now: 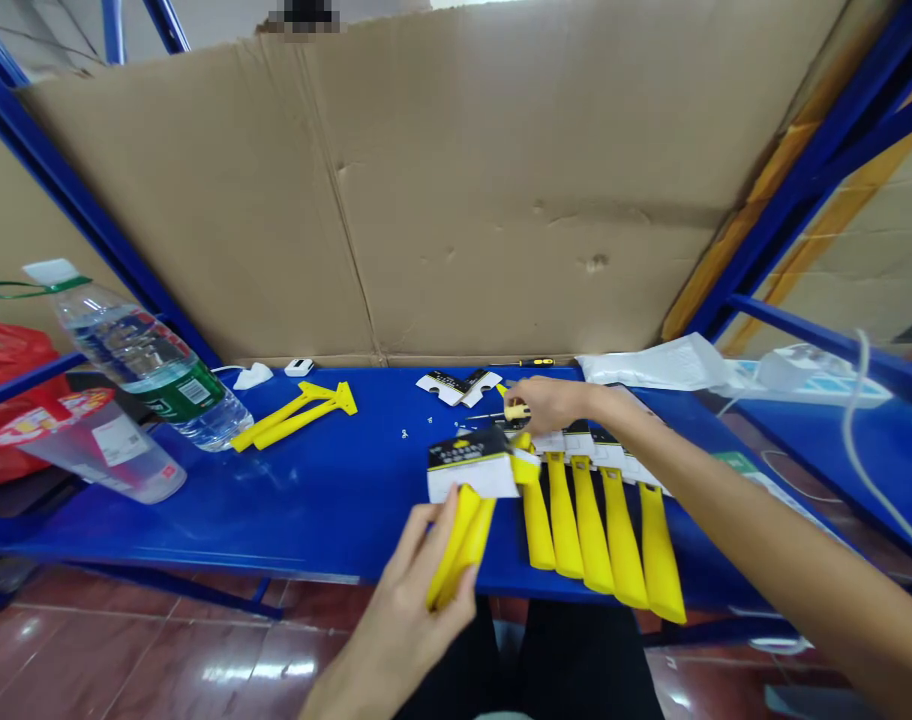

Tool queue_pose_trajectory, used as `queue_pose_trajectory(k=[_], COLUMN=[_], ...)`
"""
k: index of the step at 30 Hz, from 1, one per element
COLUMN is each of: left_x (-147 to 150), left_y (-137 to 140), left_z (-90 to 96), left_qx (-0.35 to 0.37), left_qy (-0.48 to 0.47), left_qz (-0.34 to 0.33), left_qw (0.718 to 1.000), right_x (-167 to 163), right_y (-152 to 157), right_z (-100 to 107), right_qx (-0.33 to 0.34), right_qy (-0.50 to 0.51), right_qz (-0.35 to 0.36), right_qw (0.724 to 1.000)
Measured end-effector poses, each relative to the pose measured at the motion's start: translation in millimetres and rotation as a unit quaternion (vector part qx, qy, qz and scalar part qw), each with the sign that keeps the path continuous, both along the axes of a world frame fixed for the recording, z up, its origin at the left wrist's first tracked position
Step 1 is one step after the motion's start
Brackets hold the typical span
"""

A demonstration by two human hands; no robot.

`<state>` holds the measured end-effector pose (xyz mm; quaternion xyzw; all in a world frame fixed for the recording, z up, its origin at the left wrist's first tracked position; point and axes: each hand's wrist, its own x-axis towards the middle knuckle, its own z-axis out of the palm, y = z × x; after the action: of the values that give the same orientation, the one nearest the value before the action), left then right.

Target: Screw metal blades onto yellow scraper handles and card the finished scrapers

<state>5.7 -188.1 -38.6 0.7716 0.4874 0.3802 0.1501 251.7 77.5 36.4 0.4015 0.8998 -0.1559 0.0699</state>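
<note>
My left hand (418,590) grips the handle of a yellow scraper (463,535) whose head is covered by a black and white card sleeve (475,465), held over the front edge of the blue shelf (328,500). My right hand (550,402) reaches across the shelf and closes on a small screwdriver (512,411) with a yellow and black handle. Just right of the held scraper, several carded yellow scrapers (591,520) lie side by side, handles pointing toward me.
Two bare yellow scrapers (298,412) lie at left. A tilted water bottle (145,365), a clear plastic cup (100,445), loose card sleeves (460,385), small screws (405,433), another screwdriver (535,362), a plastic bag (655,365) and a power strip (808,375) are around. Cardboard (456,190) backs the shelf.
</note>
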Motion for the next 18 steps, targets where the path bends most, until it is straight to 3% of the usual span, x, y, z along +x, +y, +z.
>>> queue_pose_trajectory(k=[5,8,10,14,18], left_x=[30,37,39,40,32], left_y=[10,20,26,37,48], left_z=[5.4,15.5,20.2,21.9,23.2], left_qx=[-0.114,-0.139,-0.152,-0.160,-0.172], left_qy=[0.075,0.132,0.163,0.161,0.132], left_qz=[-0.085,-0.074,-0.053,-0.043,-0.042], left_qw=[0.987,0.979,0.973,0.973,0.975], right_x=[14,16,11,-13,-46], right_y=[-6,-2,4,17,23], right_z=[2,12,16,18,10], right_qx=[-0.093,-0.124,-0.104,-0.035,-0.075], right_qy=[-0.037,-0.053,-0.043,0.015,0.031], right_qz=[-0.083,-0.103,-0.105,-0.044,0.056], right_qw=[0.992,0.986,0.988,0.998,0.995])
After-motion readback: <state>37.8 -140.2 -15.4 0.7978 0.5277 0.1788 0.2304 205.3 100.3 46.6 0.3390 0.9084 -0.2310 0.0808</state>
